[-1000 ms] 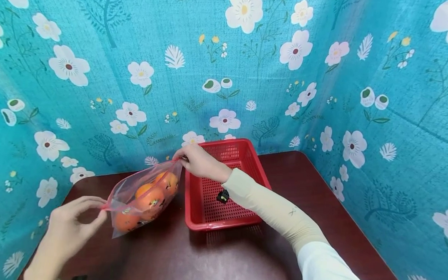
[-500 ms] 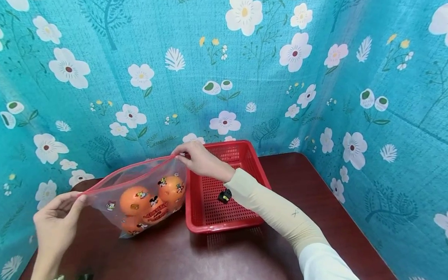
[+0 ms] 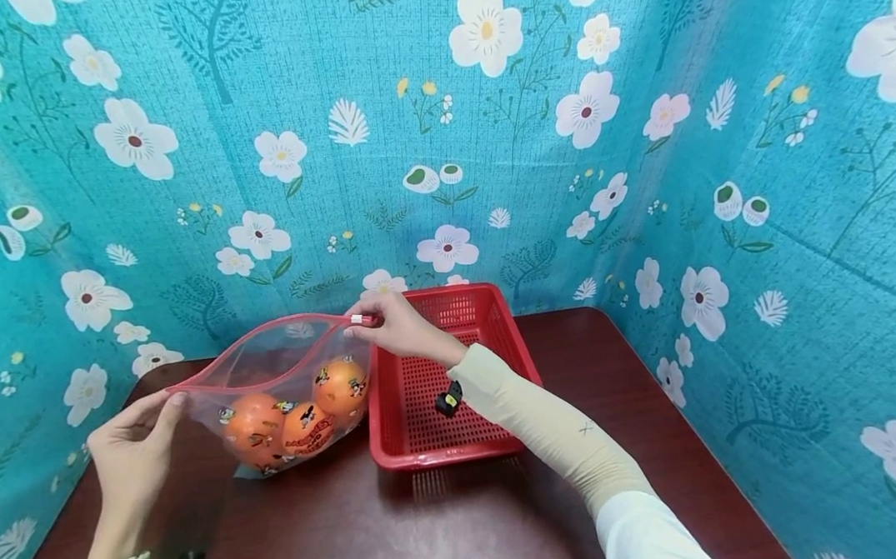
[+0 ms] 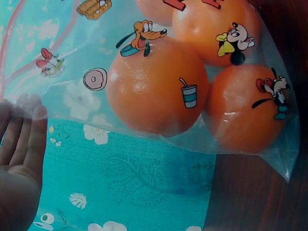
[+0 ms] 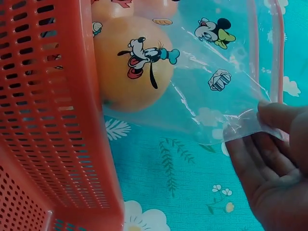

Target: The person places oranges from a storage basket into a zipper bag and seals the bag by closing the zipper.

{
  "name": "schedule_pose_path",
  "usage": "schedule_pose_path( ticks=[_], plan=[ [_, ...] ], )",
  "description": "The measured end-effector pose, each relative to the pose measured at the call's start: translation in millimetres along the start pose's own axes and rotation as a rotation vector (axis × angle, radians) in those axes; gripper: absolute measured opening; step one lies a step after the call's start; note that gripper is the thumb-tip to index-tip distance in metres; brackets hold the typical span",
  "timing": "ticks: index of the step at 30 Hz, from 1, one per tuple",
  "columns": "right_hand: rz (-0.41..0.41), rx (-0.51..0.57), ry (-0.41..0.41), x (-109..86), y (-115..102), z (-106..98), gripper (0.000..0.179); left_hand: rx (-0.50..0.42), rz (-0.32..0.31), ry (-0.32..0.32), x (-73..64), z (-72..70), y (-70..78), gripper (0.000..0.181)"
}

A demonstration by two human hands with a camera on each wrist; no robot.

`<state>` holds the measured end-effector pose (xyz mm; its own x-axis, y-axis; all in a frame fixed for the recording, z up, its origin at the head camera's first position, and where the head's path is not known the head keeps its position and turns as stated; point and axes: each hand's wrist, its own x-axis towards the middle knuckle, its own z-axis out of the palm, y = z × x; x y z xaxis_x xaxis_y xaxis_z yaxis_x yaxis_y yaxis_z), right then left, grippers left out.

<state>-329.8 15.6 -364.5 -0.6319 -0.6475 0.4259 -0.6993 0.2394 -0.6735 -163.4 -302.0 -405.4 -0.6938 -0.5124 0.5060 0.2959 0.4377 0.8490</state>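
Observation:
A clear zip bag (image 3: 210,407) with a red rim and cartoon prints holds several oranges (image 3: 255,429). Its mouth gapes between the two hands. At the near left corner of the rim, my left hand (image 3: 134,445) pinches the bag between thumb and fingers. My right hand (image 3: 397,326) pinches the opposite corner, where a white slider (image 3: 356,319) shows beside the fingertips. The right wrist view has the thumb and fingers of the right hand (image 5: 272,159) on the clear film. Through the film in the left wrist view, the oranges (image 4: 156,86) sit low in the bag.
A red perforated basket (image 3: 448,460) stands right of the bag, under the right forearm. Near the right wrist is a small black device (image 3: 449,399). Both rest over the dark brown table (image 3: 437,529). Blue flowered cloth (image 3: 440,121) hangs behind and beside it.
My left hand moved left from its position a second ago, stretching the bag's mouth wider. The oranges settled lower and the printed side turned forward. The right hand stayed nearly in place.

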Motion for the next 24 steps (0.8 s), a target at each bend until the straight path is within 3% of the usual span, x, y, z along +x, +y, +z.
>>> schedule_pose_path(
  ticks=[1,4,15,20,24],
  plan=[
    [0.001,0.002,0.000,0.2,0.9,0.8,0.013,0.048,0.012,0.009,0.5,-0.5,-0.4,0.023],
    [0.013,0.035,-0.005,1.7,-0.2,0.5,0.012,0.073,0.053,0.034,7.0,-2.8,-1.7,0.024],
    [0.045,0.128,0.062,5.1,-15.0,-7.4,0.012,-0.044,0.098,0.101,38.8,-3.5,7.8,0.025],
    [0.015,0.139,0.144,4.3,-25.1,-7.4,0.011,-0.167,0.069,0.109,49.9,-3.3,5.6,0.026],
    [0.029,0.110,0.171,5.9,-23.0,-3.9,0.007,-0.187,-0.021,0.077,56.1,0.5,-6.6,0.027]
  ],
)
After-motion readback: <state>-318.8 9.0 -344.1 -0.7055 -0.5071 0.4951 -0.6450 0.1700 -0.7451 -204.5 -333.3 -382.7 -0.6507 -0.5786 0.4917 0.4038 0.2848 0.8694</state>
